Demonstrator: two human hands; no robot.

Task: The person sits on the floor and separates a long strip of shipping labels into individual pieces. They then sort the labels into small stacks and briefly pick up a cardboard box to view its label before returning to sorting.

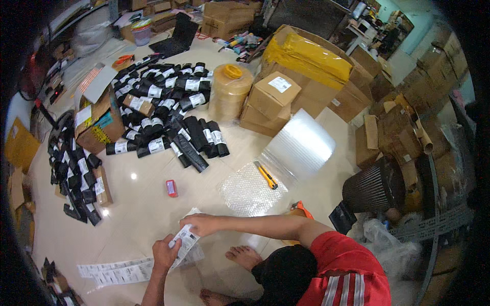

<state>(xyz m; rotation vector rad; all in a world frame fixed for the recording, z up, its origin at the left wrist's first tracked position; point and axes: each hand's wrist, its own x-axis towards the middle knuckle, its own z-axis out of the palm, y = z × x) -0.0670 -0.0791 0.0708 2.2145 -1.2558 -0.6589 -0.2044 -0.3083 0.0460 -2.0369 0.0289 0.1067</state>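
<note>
A strip of white printed shipping labels [188, 238] is stretched between my two hands above the tiled floor. My left hand [165, 252] pinches its lower part between thumb and fingers. Higher up, my right hand [203, 224] grips the strip near its upper end. Further label strips [122, 271] trail across the floor at lower left, partly behind my left forearm. Beyond my hands lies a small red and pink object [171, 188], too small to identify. To the right, a yellow utility knife [265, 175] rests on a flat stretch of bubble wrap [245, 191].
The bubble wrap roll [302, 143] lies past the knife. Black wrapped parcels [164, 103] with white labels are heaped ahead, more [74, 176] at left. A stretch-film roll [229, 93] stands beside cardboard boxes [273, 91]. An orange tape dispenser [301, 209] sits partly behind my right arm.
</note>
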